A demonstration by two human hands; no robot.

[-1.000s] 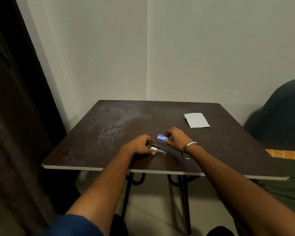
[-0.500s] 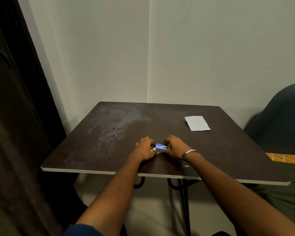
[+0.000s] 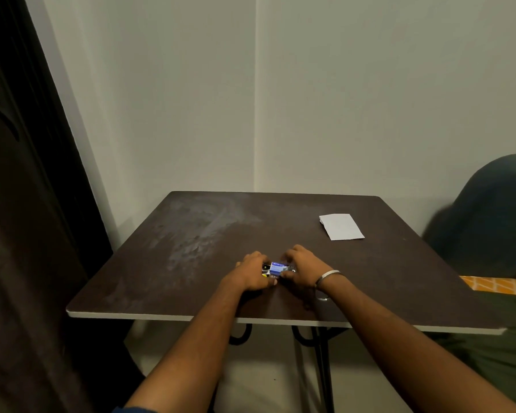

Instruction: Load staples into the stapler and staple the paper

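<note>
Table layout, hands up front near the edge

Both hands sit on the table (image 3: 191,263) near its front edge, left hand (image 3: 252,272) and right hand (image 3: 303,265) either side of the staple box (image 3: 277,268). The paper (image 3: 341,227) lies further back on the right, well apart.

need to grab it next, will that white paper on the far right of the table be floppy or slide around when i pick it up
The paper lies flat and looks thin, so it will probably flex and weigh little. The table looks smooth there, so a push likely slides it rather than lifts it. Its near-left edge seems layered, perhaps folded, which would stiffen it slightly.
</note>
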